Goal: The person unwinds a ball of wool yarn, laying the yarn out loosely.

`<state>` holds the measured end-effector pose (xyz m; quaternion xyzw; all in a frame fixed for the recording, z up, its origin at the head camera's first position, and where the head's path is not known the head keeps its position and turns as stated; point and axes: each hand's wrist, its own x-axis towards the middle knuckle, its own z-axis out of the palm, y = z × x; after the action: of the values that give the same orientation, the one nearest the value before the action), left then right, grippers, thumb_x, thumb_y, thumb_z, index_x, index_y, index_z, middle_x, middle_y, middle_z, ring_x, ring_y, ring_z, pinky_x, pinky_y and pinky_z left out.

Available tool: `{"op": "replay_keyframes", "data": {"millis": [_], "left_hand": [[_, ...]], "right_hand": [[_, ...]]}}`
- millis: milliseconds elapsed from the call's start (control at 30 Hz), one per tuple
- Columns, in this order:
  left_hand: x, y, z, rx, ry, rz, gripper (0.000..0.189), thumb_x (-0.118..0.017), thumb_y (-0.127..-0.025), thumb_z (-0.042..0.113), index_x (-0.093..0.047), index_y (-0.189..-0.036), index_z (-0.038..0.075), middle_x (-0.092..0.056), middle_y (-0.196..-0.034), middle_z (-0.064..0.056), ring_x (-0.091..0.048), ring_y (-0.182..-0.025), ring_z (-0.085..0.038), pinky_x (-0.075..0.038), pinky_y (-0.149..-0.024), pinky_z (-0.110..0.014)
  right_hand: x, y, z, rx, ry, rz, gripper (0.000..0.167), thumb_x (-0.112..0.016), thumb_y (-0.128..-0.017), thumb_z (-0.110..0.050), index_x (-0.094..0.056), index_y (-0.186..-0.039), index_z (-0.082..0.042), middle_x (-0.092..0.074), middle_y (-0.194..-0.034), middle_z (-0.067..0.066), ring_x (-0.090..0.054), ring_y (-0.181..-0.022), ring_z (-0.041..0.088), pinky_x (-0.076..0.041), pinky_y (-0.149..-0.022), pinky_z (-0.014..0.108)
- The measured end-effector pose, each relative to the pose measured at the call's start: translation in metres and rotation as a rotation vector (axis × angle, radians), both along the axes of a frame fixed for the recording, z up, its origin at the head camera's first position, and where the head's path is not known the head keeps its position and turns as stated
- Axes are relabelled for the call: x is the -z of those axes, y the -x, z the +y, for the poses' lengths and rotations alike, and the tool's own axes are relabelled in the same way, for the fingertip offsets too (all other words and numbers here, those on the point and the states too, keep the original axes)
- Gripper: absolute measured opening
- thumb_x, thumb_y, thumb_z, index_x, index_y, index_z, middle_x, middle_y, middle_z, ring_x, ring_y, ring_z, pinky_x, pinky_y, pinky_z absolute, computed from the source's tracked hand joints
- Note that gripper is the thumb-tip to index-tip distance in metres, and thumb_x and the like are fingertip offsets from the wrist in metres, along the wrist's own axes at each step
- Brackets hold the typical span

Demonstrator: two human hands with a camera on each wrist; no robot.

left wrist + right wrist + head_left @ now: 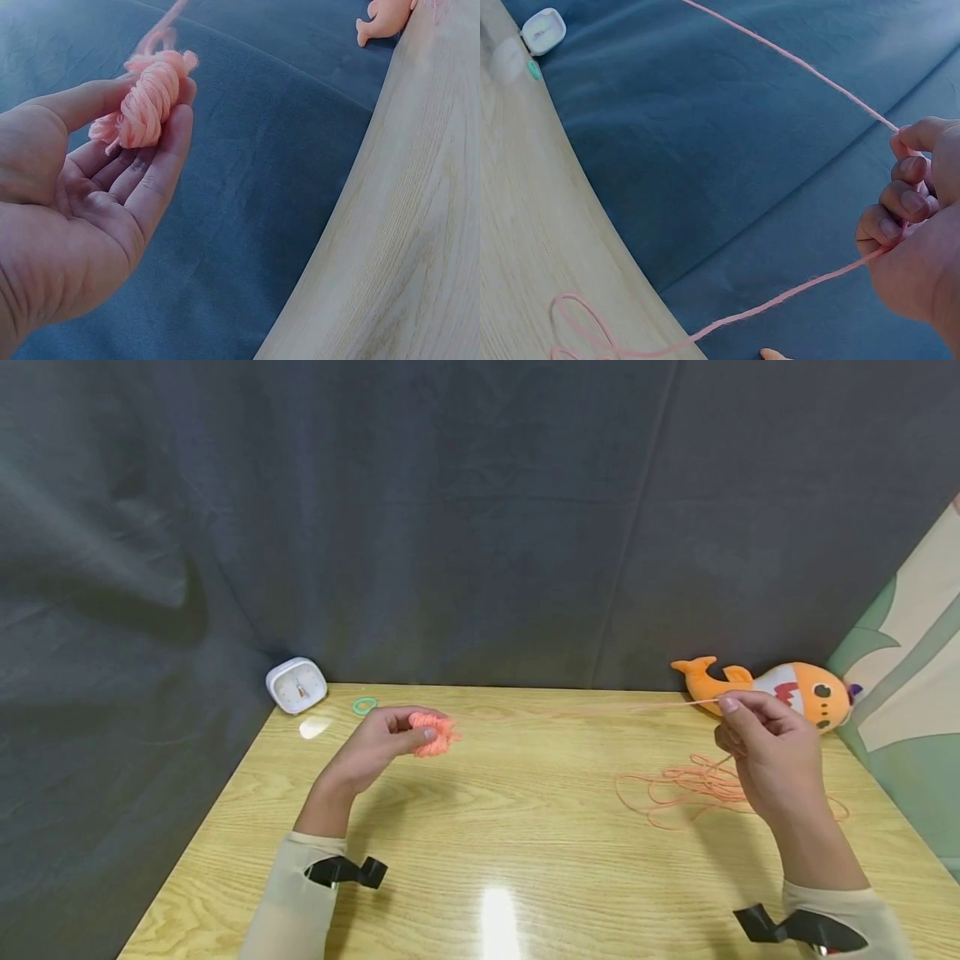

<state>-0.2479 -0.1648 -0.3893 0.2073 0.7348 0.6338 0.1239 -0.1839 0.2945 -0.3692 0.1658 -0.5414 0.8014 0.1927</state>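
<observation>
A small wound bundle of pink-orange yarn is pinched between the thumb and fingers of my left hand, raised over the table's left half. My right hand is held up on the right, its thumb and fingers gripping the yarn strand. From there the strand stretches leftward toward the bundle, fading from sight midway in the head view. Its other end leaves the bottom of my right fist and drops to a loose pile of yarn on the table beneath.
A white clock stands at the back left corner, with a green ring to its right. An orange plush toy lies at the back right, behind my right hand. Dark curtain hangs along the wooden table's back edge.
</observation>
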Motion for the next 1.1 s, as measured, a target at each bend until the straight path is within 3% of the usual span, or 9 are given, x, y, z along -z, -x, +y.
{"op": "replay_keyframes", "data": {"millis": [167, 467, 733, 833, 1100], "left_hand": [[0.0, 0.0, -0.001, -0.02, 0.007, 0.012, 0.026, -0.066, -0.1, 0.01, -0.068, -0.123, -0.004, -0.07, -0.094, 0.005, -0.062, -0.085, -0.01, -0.054, -0.079, -0.026], [-0.003, 0.0, -0.005, -0.043, 0.021, 0.019, 0.025, -0.066, -0.1, 0.011, -0.069, -0.121, -0.003, -0.072, -0.096, 0.005, -0.062, -0.086, -0.009, -0.054, -0.079, -0.026], [-0.002, 0.0, -0.008, -0.044, 0.022, 0.013, 0.027, -0.068, -0.1, 0.016, -0.07, -0.12, -0.002, -0.074, -0.101, 0.005, -0.066, -0.091, -0.009, -0.055, -0.084, -0.026], [-0.002, 0.0, -0.009, -0.045, 0.019, 0.018, 0.028, -0.068, -0.1, 0.016, -0.07, -0.121, -0.002, -0.075, -0.104, 0.005, -0.068, -0.093, -0.009, -0.056, -0.084, -0.026], [-0.003, 0.001, -0.014, -0.058, -0.008, 0.025, 0.029, -0.066, -0.101, 0.013, -0.068, -0.124, -0.004, -0.076, -0.104, 0.004, -0.07, -0.095, -0.009, -0.056, -0.082, -0.025]], "right_hand": [[-0.002, -0.003, 0.01, -0.01, 0.016, 0.016, 0.024, -0.047, -0.102, 0.013, -0.07, -0.105, 0.007, -0.051, -0.07, 0.004, -0.027, -0.063, 0.022, -0.019, -0.058, 0.032], [-0.003, -0.007, 0.034, 0.004, 0.131, 0.049, 0.026, -0.044, -0.101, 0.018, -0.07, -0.102, 0.012, -0.056, -0.073, 0.007, -0.025, -0.062, 0.02, -0.017, -0.056, 0.029], [-0.003, -0.006, 0.06, 0.167, 0.177, 0.028, 0.018, -0.05, -0.1, 0.015, -0.068, -0.097, 0.015, -0.044, -0.063, 0.006, -0.021, -0.059, 0.02, -0.015, -0.056, 0.031], [-0.003, -0.004, 0.07, 0.217, 0.196, 0.009, 0.015, -0.054, -0.1, 0.013, -0.068, -0.097, 0.015, -0.046, -0.063, 0.006, -0.021, -0.059, 0.02, -0.016, -0.057, 0.031], [0.007, 0.001, 0.1, 0.302, 0.185, -0.128, 0.01, -0.063, -0.098, 0.005, -0.072, -0.096, 0.009, -0.047, -0.063, 0.004, -0.026, -0.059, 0.019, -0.018, -0.058, 0.033]]}}
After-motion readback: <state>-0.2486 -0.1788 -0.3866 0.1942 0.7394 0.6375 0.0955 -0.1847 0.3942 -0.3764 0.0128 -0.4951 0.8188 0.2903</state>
